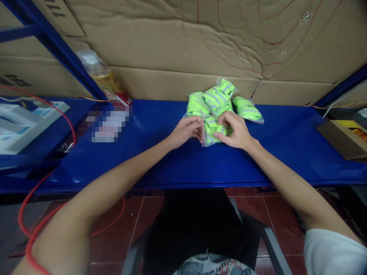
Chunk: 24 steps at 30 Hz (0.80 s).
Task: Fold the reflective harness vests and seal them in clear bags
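Observation:
A clear zip bag [211, 128] holding folded neon-yellow strap with grey reflective bands lies in front of me on the blue table. My left hand [187, 130] pinches its zip edge, which faces left. At the bag's right side, my right hand [236, 130] curves over the bag with thumb and index finger apart; its other fingers are partly hidden. Just behind, similar bags of neon-yellow strap [216, 97] are heaped against the cardboard. One more filled bag [247, 109] rests to the right of the heap.
Cardboard [160, 46] with red wires stands behind the blue table [160, 164]. A wrapped bottle [104, 78] is at the back left, near a blurred-out patch. An open cardboard box [341, 139] sits at the right. Red tubing [23, 214] loops at the left.

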Tool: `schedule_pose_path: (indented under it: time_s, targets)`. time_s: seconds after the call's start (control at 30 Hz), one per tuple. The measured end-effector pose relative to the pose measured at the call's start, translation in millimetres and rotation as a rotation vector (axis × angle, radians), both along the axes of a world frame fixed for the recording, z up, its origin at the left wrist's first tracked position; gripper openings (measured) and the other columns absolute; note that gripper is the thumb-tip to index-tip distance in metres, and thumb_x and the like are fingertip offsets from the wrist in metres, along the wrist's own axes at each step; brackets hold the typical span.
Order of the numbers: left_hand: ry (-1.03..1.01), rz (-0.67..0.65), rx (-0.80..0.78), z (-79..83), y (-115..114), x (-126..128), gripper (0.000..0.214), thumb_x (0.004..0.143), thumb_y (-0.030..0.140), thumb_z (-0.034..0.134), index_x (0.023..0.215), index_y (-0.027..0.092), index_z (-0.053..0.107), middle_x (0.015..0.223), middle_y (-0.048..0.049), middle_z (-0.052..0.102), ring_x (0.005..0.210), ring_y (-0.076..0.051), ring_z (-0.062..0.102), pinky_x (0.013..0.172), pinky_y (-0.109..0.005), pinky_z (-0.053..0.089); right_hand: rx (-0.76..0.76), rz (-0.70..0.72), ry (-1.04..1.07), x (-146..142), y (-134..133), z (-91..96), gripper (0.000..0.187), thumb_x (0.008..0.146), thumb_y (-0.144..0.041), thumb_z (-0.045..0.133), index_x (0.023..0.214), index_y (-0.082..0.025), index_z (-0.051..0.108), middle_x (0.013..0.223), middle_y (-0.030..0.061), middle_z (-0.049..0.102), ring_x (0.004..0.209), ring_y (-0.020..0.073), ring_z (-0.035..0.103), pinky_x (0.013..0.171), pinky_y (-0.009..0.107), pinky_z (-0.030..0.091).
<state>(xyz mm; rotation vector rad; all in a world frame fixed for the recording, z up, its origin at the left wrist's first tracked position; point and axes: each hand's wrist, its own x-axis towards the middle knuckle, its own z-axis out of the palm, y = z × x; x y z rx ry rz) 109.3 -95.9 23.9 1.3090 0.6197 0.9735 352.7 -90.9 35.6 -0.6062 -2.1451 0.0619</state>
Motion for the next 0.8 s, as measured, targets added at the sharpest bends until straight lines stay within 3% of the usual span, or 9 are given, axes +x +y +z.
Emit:
schedule_pose_path:
  time_s: [0.13,0.33,0.47,0.57,0.67,0.8]
  targets:
    - [-0.087,0.073,0.245,8.8,-9,4,0.041,0.102,0.056,0.075,0.087,0.021,0.06,0.075,0.0013,0.067,0.062,-0.013,0.07,0.061,-0.027,0.062,0.044,-0.002,0.096,-7,-4,2.8,0.044,0.1,-0.049,0.076,0.076,-0.025,0.047,0.074,-0.0011,0.05,0.07,0.0178,0.047,0.068,0.036,0.042]
    - [0.04,0.492,0.88,10.1,-24,6,0.031,0.116,0.038,0.051,0.089,0.024,0.053,0.068,0.0041,0.052,0.052,-0.009,0.049,0.05,-0.025,0.04,0.151,0.039,0.07,-24,-24,3.8,0.041,0.106,-0.036,0.073,0.069,-0.023,0.06,0.063,-0.0014,0.059,0.061,0.0158,0.052,0.062,0.034,0.044]
    - [0.155,0.588,1.393,15.7,-37,4,0.02,0.112,0.027,0.051,0.092,0.024,0.053,0.069,0.0029,0.053,0.055,-0.012,0.048,0.052,-0.027,0.039,0.193,0.077,-0.011,-31,-33,-6.7,0.033,0.108,-0.038,0.069,0.078,-0.023,0.073,0.07,0.0009,0.071,0.066,0.0178,0.064,0.063,0.034,0.052]
    - [0.269,0.63,1.687,20.1,-38,1,0.015,0.108,0.025,0.051,0.093,0.025,0.054,0.07,0.002,0.058,0.056,-0.013,0.052,0.055,-0.029,0.045,0.19,0.095,-0.034,-32,-32,-13.2,0.034,0.108,-0.051,0.064,0.096,-0.024,0.082,0.091,0.0064,0.081,0.088,0.0242,0.076,0.081,0.038,0.063]
    - [0.415,0.677,1.804,15.0,-26,-5,0.009,0.106,0.025,0.055,0.098,0.025,0.058,0.076,-0.0004,0.067,0.065,-0.017,0.061,0.063,-0.032,0.051,0.053,0.027,-0.064,-29,-24,-15.4,0.042,0.108,-0.058,0.059,0.109,-0.024,0.083,0.109,0.0101,0.082,0.111,0.0309,0.077,0.101,0.047,0.064]
    - [0.647,0.598,1.625,-4.0,0,-12,0.005,0.107,0.023,0.059,0.104,0.023,0.063,0.089,-0.0043,0.074,0.082,-0.021,0.07,0.076,-0.035,0.056,-0.205,-0.027,-0.105,-24,-11,-14.9,0.05,0.114,-0.058,0.046,0.133,-0.023,0.077,0.138,0.0131,0.076,0.131,0.033,0.071,0.116,0.056,0.056]
